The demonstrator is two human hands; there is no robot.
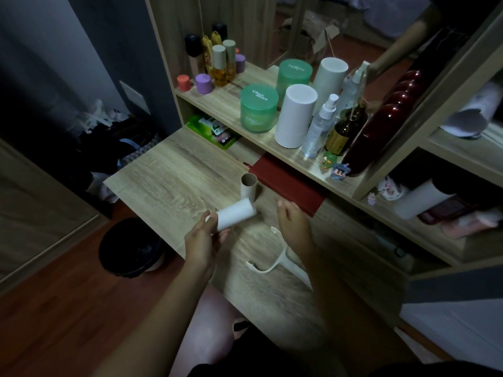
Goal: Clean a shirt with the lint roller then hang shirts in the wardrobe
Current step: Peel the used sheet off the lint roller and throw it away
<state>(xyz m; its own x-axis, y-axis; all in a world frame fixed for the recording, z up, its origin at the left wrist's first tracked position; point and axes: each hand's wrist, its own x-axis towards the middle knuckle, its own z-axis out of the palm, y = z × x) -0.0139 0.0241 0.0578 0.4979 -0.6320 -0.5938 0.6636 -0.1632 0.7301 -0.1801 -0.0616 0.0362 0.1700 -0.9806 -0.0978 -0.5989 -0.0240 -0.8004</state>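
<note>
My left hand (202, 238) grips a white lint roll refill (236, 214) by its near end, holding it just above the wooden desk (168, 186). An empty brown cardboard core (249, 186) stands upright on the desk right behind the refill. The white lint roller handle (275, 263) lies flat on the desk near the front edge, under my right forearm. My right hand (292, 219) hovers over the desk with fingers loosely apart, holding nothing. No shirt is in view.
A red box (288, 186) lies under the shelf edge, close to my right hand. The shelf (217, 102) carries green jars, white cylinders, spray bottles and small figurines. A black waste bin (130, 247) stands on the floor left of the desk. Dark clothes are piled at far left.
</note>
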